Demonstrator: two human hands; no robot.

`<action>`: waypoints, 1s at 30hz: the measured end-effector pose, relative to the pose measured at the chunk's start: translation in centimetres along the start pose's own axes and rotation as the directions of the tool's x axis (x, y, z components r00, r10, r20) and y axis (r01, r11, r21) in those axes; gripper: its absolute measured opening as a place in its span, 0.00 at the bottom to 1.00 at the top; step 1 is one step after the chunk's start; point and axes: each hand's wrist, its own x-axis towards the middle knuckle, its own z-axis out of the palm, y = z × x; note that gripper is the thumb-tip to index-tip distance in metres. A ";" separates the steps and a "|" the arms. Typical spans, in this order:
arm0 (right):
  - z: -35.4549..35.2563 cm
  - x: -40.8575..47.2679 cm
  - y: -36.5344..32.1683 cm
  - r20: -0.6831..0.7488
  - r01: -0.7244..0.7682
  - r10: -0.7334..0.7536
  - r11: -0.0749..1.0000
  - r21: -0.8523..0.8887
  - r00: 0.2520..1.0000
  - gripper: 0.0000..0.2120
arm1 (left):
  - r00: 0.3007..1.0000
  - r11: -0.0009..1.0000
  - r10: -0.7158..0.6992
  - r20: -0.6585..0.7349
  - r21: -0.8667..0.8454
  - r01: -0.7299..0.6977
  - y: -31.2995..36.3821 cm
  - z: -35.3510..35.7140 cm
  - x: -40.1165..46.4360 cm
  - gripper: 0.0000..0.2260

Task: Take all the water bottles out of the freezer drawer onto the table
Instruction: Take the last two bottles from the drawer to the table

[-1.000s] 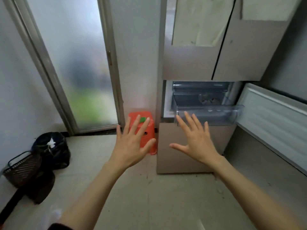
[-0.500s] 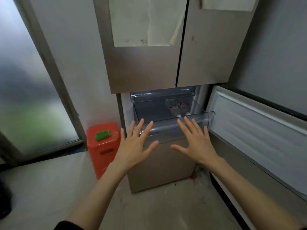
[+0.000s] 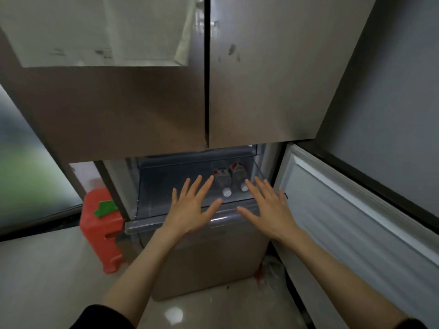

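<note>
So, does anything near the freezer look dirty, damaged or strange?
Yes. Reddish stains mark the floor at the freezer's lower right corner, like something spilled. Dark smudges spot the upper right fridge door. The two water bottles lie normally in the open drawer.

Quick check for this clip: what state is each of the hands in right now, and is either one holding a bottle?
Left hand: open, fingers spread, holding nothing.
Right hand: open, fingers spread, holding nothing.

Two bare forearms, dark sleeves pushed far up: left sleeve at seven o'clock, right sleeve at five o'clock. Left hand and right hand without rings, watches or gloves.
</note>
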 end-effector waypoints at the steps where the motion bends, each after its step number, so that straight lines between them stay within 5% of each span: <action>1: 0.1 1.1 1.2 0.019 0.021 -0.021 1.000 0.007 1.000 0.35 | 1.000 1.000 -0.016 0.017 -0.012 0.017 0.6 0.5 1.3 0.30; 8: 2.6 9.0 6.0 0.147 0.085 -0.097 0.993 0.085 0.984 0.28 | 0.974 0.971 -0.145 0.171 -0.162 0.173 2.3 4.4 8.8 0.35; 10: 3.3 11.1 6.6 0.207 0.026 -0.060 0.986 0.166 0.976 0.27 | 0.961 0.948 -0.189 0.202 -0.218 0.232 2.1 5.4 11.1 0.37; 17: 5.9 17.7 7.7 0.439 -0.273 0.116 0.909 0.314 0.891 0.17 | 0.895 0.868 -0.290 0.339 -0.300 0.395 1.2 9.3 17.4 0.25; 23: 8.5 21.8 7.8 0.488 -0.285 0.173 0.944 0.164 0.856 0.16 | 0.830 0.808 -0.423 0.363 -0.263 0.527 0.0 12.0 20.8 0.19; 30: 11.4 24.4 7.7 0.436 -0.330 0.277 0.943 0.048 0.856 0.12 | 0.685 0.572 -0.590 0.426 -0.378 0.728 -0.4 14.5 23.1 0.22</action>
